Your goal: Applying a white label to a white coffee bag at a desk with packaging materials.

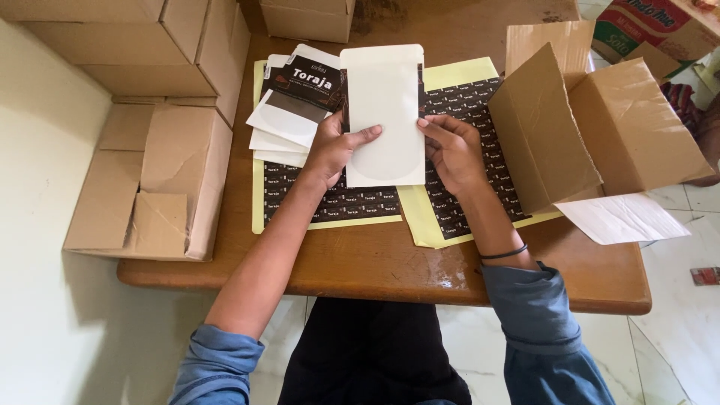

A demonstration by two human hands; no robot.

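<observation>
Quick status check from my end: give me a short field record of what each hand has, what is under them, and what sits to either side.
left hand: grips the left edge of a blank white flat pouch
right hand: grips the pouch's right edge
pouch pose: held upright above the table, plain side to the camera
under the hands: yellow-backed sheets of small black labels
left of pouch: fanned stack of white pouches, the top one with a black label
right side: open brown cardboard box
surface: brown wooden table

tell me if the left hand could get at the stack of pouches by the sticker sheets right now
Probably yes: the stack of pouches lies just beyond the left hand with nothing between, though that hand grips the white pouch.
</observation>
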